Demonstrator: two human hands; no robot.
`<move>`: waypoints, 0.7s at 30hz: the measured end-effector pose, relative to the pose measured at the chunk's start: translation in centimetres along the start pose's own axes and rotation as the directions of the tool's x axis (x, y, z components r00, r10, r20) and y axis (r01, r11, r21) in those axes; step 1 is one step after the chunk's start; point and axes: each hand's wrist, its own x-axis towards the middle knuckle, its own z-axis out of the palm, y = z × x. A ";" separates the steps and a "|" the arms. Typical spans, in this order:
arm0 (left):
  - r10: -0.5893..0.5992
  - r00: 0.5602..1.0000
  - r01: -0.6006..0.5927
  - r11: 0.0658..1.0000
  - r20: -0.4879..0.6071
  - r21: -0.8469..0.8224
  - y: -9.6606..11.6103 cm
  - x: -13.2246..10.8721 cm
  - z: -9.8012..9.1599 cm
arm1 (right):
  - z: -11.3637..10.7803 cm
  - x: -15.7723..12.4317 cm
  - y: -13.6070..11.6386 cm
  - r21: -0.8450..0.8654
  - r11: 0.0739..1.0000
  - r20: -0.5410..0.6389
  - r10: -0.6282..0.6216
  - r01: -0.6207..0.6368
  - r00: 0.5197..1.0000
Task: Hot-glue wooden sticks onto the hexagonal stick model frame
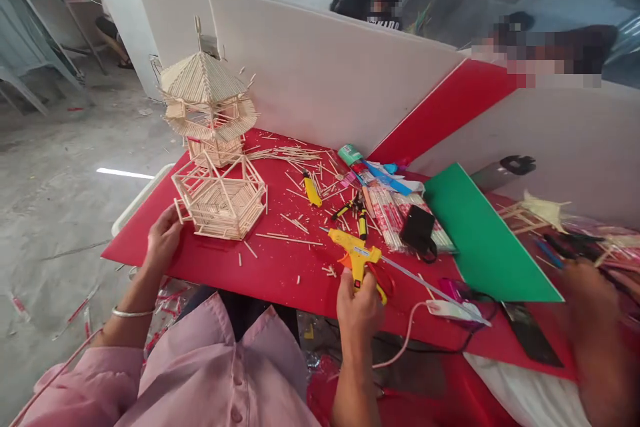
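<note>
My right hand (359, 310) grips the handle of a yellow glue gun (354, 253), its nozzle pointing left over the red table (280, 273). My left hand (163, 240) rests at the table's left edge with its fingers curled against the corner of a hexagonal stick frame (220, 197). Behind that frame stands a roofed stick tower (207, 103). Loose sticks (295, 223) lie scattered between the frame and the glue gun.
A yellow cutter (313, 190), pliers (357, 210), a stick bundle (395, 210), a black pouch (417, 228) and a green sheet (483, 240) lie to the right. A white and red partition (340, 73) backs the table. Another person's hand (593, 300) works at the far right.
</note>
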 end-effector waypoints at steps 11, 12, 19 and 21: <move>0.070 0.939 -0.004 0.981 0.337 -0.192 -1.6 1.0 5.4 | 2.3 0.0 -6.0 0.630 0.757 0.211 0.051 -0.175 0.976; 0.080 0.936 -0.015 0.982 0.344 -0.187 -1.6 1.0 6.2 | 2.3 0.0 -6.5 0.660 0.728 0.211 0.061 -0.188 0.976; 0.066 0.923 -0.065 0.998 0.379 -0.017 -0.5 0.9 10.2 | 1.1 -2.1 -7.4 0.647 0.760 0.051 0.041 -0.065 0.998; 0.072 0.944 -0.076 0.997 0.323 0.002 -0.1 0.5 10.2 | 1.0 -3.4 -7.3 0.598 0.802 0.031 0.003 -0.021 1.000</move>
